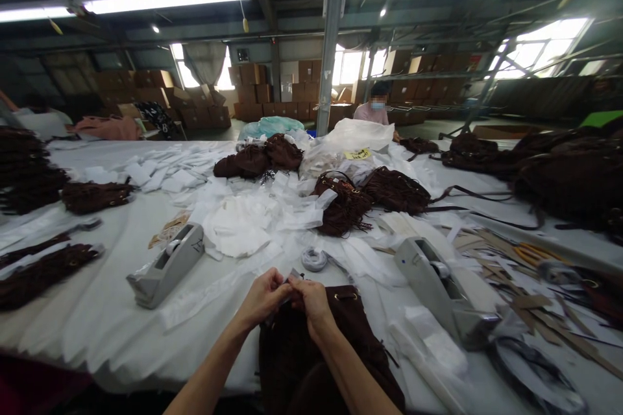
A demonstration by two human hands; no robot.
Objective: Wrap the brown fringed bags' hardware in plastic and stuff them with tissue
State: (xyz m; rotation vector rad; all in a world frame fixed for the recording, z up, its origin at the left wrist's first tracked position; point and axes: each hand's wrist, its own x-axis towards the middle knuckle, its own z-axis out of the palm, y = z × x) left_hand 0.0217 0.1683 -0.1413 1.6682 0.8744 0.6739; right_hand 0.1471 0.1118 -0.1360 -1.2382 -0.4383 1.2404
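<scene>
A dark brown bag (350, 318) with metal eyelets lies in front of me at the table's near edge. Over its top edge, my left hand (265, 295) and my right hand (314, 305) meet, both with fingers pinched together. A small greyish piece (293, 274) shows between the fingertips; its kind is unclear. My forearms and hands cover part of the bag. Just beyond the hands sits a roll of grey-white strip (314, 259).
Grey tape dispensers stand left (168, 266) and right (442, 292). Fringed brown bags (341, 204), white packets (243, 224) and paper strips (545, 298) cover the white table (121, 331). A metal post (331, 45) rises behind; a person (372, 110) is across the table.
</scene>
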